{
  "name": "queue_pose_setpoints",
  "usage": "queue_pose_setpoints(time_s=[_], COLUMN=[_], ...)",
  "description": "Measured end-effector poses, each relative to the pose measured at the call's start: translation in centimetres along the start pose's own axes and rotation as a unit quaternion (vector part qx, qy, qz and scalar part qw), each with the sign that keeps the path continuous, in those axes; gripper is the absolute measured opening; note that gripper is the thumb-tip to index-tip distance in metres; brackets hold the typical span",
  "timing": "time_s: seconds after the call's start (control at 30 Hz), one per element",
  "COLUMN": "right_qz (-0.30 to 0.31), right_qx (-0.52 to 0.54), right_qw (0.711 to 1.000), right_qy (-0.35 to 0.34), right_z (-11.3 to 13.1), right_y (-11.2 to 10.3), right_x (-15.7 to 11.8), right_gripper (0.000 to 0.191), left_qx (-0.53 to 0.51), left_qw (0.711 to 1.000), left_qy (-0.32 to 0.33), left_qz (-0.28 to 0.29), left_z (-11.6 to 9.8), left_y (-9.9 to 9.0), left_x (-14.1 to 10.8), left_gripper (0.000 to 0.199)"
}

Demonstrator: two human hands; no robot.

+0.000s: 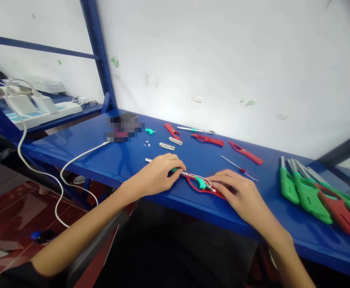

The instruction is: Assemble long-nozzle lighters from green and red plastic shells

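An opened long-barrel lighter [201, 183] lies near the front edge of the blue table, its red half shell holding a green trigger and a thin white wire. My left hand [158, 174] is closed around the lighter's metal tube, whose tip [148, 160] sticks out past the knuckles. At the handle end, my right hand [237, 190] is closed with thumb and fingers on the red shell, hiding that end. Behind the hands lie two small clear-and-metal cylinders [166, 146], a loose green trigger [150, 131] and a screwdriver [241, 168] with a transparent handle.
Red shell pieces [245, 153] and a loose metal tube [189, 129] lie along the back. Green and red lighters [309, 196] are piled at right. A blurred-out device [124, 126] with a white cable [76, 158] sits at left, near a power strip [49, 114].
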State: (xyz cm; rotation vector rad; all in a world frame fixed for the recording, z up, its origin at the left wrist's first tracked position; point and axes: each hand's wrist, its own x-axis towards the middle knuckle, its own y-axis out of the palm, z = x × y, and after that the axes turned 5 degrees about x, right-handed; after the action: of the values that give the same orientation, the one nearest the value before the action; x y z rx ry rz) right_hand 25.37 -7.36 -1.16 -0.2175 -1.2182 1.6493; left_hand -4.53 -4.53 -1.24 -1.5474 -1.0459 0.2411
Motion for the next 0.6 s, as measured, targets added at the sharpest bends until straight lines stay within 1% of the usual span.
queue_pose_setpoints(time_s=[0.37,0.6], right_qz=[-0.004,-0.007], right_qx=[0.009,0.025], right_qw=[1.0,1.0], right_qy=[0.009,0.013], right_z=[-0.09,-0.63], right_y=[0.04,0.3], right_x=[-0.55,-0.7], right_gripper=[0.028,0.026], left_qx=[-0.004,-0.013], left_qw=[1.0,1.0], left_qy=[-0.005,-0.009], left_qz=[0.006,0.006], left_z=[-0.1,0.04], left_y=[-0.13,-0.01], left_x=[-0.05,0.04], left_gripper=[0.034,0.034])
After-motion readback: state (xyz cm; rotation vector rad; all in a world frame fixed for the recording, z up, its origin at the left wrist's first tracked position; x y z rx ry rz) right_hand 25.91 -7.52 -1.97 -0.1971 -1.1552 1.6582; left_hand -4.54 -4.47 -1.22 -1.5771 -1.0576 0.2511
